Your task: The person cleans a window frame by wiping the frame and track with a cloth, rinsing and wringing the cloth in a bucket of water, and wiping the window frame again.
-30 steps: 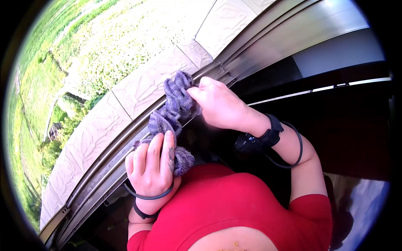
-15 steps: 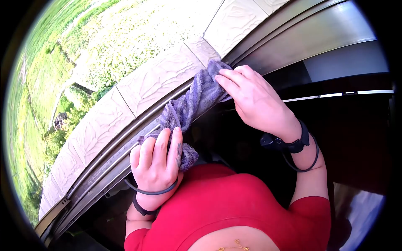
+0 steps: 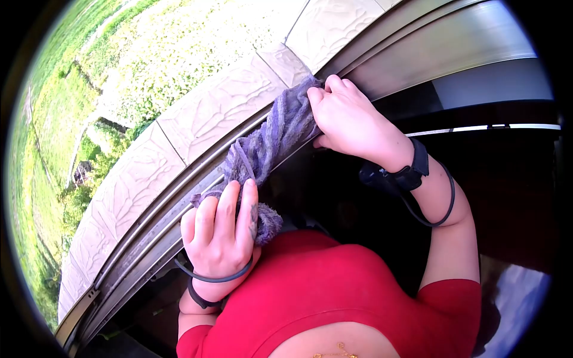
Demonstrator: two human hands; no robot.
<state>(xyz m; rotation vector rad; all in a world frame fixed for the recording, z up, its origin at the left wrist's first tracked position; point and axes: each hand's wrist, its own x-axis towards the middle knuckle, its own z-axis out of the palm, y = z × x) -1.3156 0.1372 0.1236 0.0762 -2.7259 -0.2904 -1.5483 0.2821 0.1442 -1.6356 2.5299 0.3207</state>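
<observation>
A purple-grey terry cloth lies twisted along a metal sliding-window track. My left hand presses on its lower end, fingers curled over the fabric, and a bunched tail of the cloth sticks out beside the index finger. At the upper end, my right hand grips the cloth with bent fingers. The fingertips of this hand are partly hidden in and behind the fabric. Both wrists wear dark bands with a cable.
Outside the track runs a pale textured stone ledge, with greenery far below. A metal window frame rises at the upper right. Dark interior surfaces lie under and right of my arms.
My right hand has moved slightly up and its fingers have bent in more tightly on the cloth, pulling the upper end a little straighter. The left hand has barely moved.
</observation>
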